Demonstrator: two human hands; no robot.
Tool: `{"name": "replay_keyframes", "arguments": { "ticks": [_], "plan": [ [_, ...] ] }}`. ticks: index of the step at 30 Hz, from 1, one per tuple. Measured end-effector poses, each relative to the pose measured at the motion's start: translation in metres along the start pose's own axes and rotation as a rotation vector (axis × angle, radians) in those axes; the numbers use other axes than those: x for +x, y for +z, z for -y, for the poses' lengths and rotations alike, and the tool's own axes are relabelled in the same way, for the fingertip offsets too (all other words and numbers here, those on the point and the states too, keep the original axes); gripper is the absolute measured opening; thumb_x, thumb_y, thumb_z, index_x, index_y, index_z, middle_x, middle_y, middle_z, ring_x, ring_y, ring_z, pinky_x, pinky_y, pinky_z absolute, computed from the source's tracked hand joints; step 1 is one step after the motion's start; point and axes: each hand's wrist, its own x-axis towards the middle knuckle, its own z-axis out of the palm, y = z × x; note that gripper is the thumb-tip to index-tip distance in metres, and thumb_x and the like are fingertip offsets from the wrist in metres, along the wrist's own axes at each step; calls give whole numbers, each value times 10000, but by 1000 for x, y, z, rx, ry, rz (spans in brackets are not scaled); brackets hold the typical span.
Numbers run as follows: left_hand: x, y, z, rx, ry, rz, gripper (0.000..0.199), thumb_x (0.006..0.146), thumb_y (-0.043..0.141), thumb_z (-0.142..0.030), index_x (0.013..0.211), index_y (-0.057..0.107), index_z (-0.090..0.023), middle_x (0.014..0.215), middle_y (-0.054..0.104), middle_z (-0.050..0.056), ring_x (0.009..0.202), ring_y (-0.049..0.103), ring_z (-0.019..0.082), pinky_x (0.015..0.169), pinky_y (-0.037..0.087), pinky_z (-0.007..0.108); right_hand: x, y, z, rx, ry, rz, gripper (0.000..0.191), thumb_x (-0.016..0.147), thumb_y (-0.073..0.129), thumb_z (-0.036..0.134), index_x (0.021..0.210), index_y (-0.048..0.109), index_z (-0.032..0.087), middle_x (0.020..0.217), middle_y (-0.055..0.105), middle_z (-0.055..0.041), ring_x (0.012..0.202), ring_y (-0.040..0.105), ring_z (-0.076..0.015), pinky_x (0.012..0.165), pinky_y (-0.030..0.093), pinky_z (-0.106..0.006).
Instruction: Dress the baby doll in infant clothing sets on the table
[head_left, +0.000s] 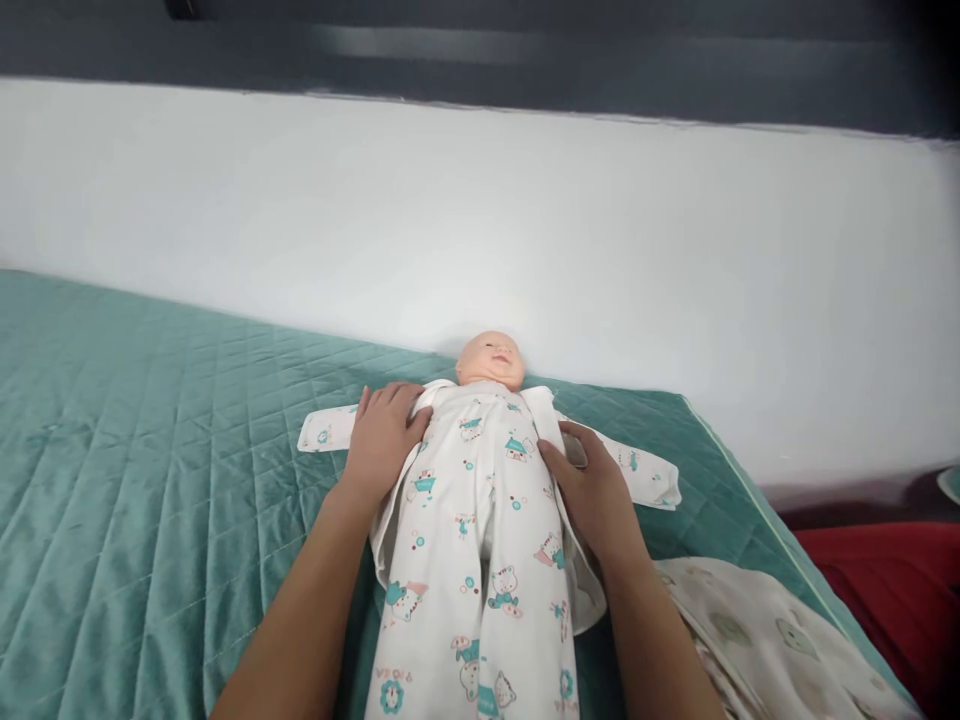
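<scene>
A baby doll (491, 362) lies on its back, its bald head near the wall. White baby trousers (480, 520) printed with small animals cover its front up to the neck. Beneath them spreads a matching long-sleeved baby shirt (651, 476), its front open and its sleeves stretched to both sides. My left hand (386, 430) rests on the shirt at the left shoulder, fingers extended and thumb apart. At the opposite side, my right hand (592, 485) has the shirt's front edge between its thumb and curled fingers. The doll's arms are not visible.
A green quilted cover (172, 480) lies under everything, its piped edge running down the right. A pale patterned cloth (772, 635) is bunched at lower right. Beyond that edge is something red (892, 580). The white wall (480, 220) stands close behind the doll's head.
</scene>
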Motion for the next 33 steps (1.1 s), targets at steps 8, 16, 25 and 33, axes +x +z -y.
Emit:
{"name": "replay_keyframes", "arguments": {
  "ticks": [8, 16, 25, 33],
  "plan": [
    [-1, -12, 16, 130, -263, -117, 296, 888, 476, -227, 1093, 686, -274, 1121, 722, 21, 1032, 643, 260, 829, 461, 362, 23, -25, -32, -196, 76, -300, 431, 780, 569, 445, 1106, 706, 197, 1019, 720, -118, 954, 629, -302, 891, 459, -432],
    [-1, -4, 28, 95, -345, -170, 269, 888, 488, -238, 1057, 695, -272, 1137, 722, 19, 1014, 650, 253, 789, 434, 341, 21, -9, -37, -391, -506, -418, 392, 868, 482, 248, 1208, 674, 211, 1230, 595, -153, 1189, 509, -311, 1042, 387, -507],
    [-5, 6, 21, 169, -283, -233, 289, 967, 433, -352, 1042, 694, -252, 1082, 728, 66, 1053, 640, 272, 882, 402, 389, 22, 11, -36, -531, -562, -188, 399, 996, 379, 292, 1314, 618, 263, 1387, 573, -106, 1302, 457, -292, 1099, 332, -502],
    [3, -20, 12, 344, -225, 29, 318, 966, 368, -241, 1081, 658, -182, 1070, 715, 142, 995, 668, 309, 831, 438, 411, 27, 5, -4, -733, -254, -31, 443, 1015, 295, 352, 1288, 621, 226, 1202, 683, -148, 1105, 607, -300, 982, 394, -458]
  ]
}}
